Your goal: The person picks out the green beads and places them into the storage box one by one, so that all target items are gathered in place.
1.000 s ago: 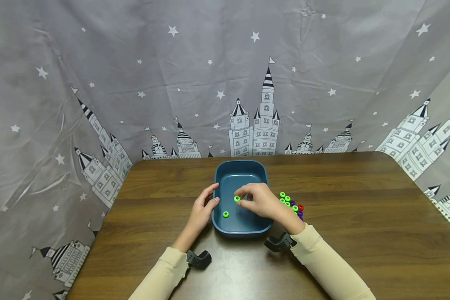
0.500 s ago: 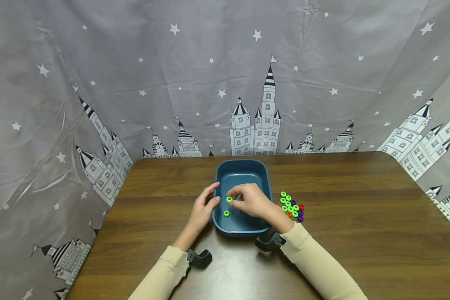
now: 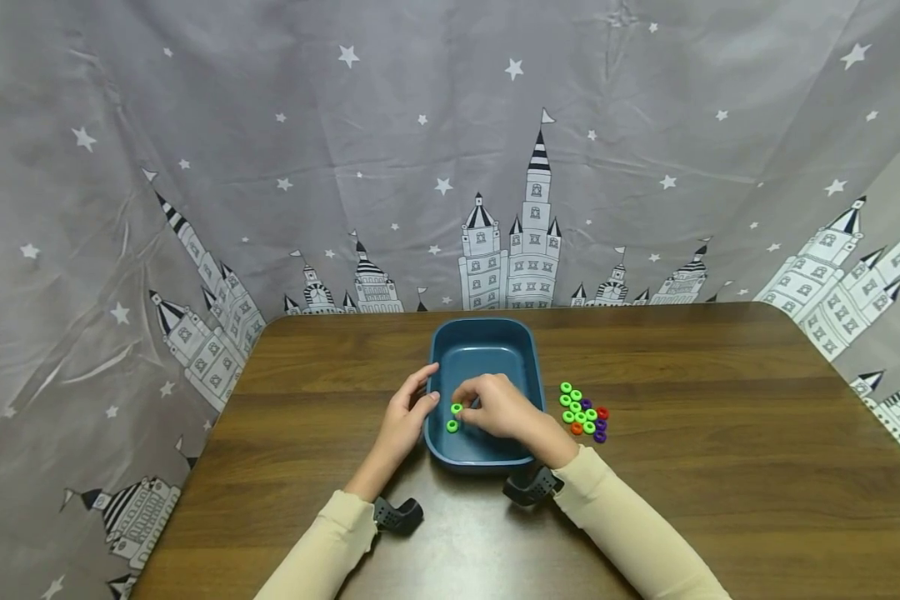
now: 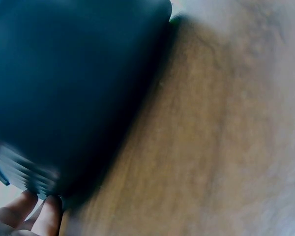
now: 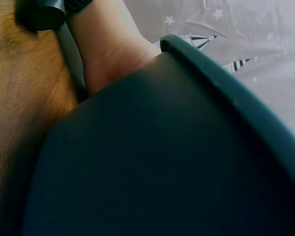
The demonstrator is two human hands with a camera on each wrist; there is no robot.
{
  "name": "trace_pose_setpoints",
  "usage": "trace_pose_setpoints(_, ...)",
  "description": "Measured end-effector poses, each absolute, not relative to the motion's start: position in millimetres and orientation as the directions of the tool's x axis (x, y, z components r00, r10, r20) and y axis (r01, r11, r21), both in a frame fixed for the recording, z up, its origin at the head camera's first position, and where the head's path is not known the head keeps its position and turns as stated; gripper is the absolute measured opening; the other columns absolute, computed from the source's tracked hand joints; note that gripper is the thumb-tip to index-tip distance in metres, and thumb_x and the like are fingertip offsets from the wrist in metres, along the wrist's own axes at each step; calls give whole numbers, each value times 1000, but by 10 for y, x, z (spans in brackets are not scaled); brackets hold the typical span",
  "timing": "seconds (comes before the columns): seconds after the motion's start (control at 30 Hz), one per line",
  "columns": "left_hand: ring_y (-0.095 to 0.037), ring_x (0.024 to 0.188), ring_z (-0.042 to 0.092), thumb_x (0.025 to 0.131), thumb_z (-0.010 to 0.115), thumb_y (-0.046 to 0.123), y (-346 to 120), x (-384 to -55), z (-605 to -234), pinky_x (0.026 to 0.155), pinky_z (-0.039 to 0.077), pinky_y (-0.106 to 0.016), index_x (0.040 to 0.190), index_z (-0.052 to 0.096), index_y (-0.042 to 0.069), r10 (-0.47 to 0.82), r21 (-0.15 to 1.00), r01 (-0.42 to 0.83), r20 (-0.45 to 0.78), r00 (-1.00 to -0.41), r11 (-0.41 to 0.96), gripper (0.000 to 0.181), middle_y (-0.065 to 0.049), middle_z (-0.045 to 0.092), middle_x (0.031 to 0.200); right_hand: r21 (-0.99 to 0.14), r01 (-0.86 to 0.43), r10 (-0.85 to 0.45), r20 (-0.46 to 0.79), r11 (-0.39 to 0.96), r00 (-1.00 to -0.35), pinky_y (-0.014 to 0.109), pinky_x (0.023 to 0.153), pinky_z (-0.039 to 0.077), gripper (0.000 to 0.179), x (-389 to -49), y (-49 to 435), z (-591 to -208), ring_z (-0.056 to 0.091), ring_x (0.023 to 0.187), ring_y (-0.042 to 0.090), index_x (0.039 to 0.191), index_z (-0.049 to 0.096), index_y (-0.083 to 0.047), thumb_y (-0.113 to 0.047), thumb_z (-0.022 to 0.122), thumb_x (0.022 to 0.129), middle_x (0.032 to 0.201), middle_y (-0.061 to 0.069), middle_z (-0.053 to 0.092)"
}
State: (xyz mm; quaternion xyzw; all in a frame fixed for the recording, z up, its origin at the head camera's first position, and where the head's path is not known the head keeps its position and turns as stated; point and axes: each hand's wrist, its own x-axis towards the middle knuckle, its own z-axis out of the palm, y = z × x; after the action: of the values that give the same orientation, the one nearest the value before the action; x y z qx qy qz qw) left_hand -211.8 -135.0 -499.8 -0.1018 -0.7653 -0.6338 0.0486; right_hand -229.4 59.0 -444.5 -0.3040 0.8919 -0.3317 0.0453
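In the head view, a dark blue rectangular tray (image 3: 487, 327) stands on the table. My left hand (image 3: 405, 412) rests against its left side, thumb and index fingertips at the rim; the left wrist view shows left fingertips (image 4: 48, 214) touching the tray's outer wall (image 4: 73, 88). Low inside the tray, my right hand (image 3: 497, 406) pinches a small green ring bead (image 3: 457, 409) between thumb and index finger. Another green ring bead (image 3: 452, 427) lies just in front of it on the tray floor. The tray wall (image 5: 152, 157) hides the right fingers in the right wrist view.
Right of the tray, a loose cluster of green ring beads (image 3: 575, 407) lies on the wooden table (image 3: 690, 467), with purple beads (image 3: 601, 426), a red bead (image 3: 603, 412) and an orange bead (image 3: 576, 428). A grey castle-print curtain (image 3: 390, 125) hangs behind the table.
My right hand has moved left and toward the tray's front with the green ring bead, bringing it close to the other one. The left hand stays at the tray's side.
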Motion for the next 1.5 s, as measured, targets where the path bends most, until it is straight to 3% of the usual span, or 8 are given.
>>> trace_pose_setpoints(0.27, -37, 137, 52, 101, 56, 6, -1351, -2128, -4993, 103, 43, -19, 147, 52, 3, 88, 963, 209, 196, -977, 171, 46, -19, 52, 152, -588, -490, -549, 90, 644, -831, 23, 65, 48, 16, -2316, 587, -4467, 60, 73, 7, 100, 79, -6, -9, 79, 84, 86, 3, 76)
trace_pose_setpoints(0.6, -36, 136, 53, 101, 56, 6, -1335, -2139, -4995, 104, 44, -22, 147, 53, 4, 85, 963, 201, 188, -978, 182, 46, -17, 52, 152, -565, -456, -531, 38, 688, -847, 22, 63, 44, 16, -2314, 602, -4472, 54, 64, 5, 100, 79, -6, -8, 79, 85, 71, -3, 68)
trace_pose_setpoints(1.27, -36, 139, 51, 101, 56, 6, -1335, -2137, -4997, 110, 43, -32, 147, 53, 5, 84, 962, 196, 183, -979, 189, 46, -15, 51, 154, -507, -428, -530, -69, 748, -845, 26, 63, 43, 15, -2280, 569, -4446, 55, 65, 8, 102, 79, -8, -8, 78, 87, 71, -2, 67)
trace_pose_setpoints(1.5, -37, 139, 50, 101, 56, 6, -1337, -2136, -4998, 108, 42, -26, 146, 53, 4, 86, 962, 205, 192, -978, 182, 46, -16, 51, 154, -498, -433, -534, -73, 751, -842, 26, 61, 41, 17, -2270, 557, -4448, 54, 63, 9, 103, 79, -8, -7, 77, 86, 68, -2, 65)
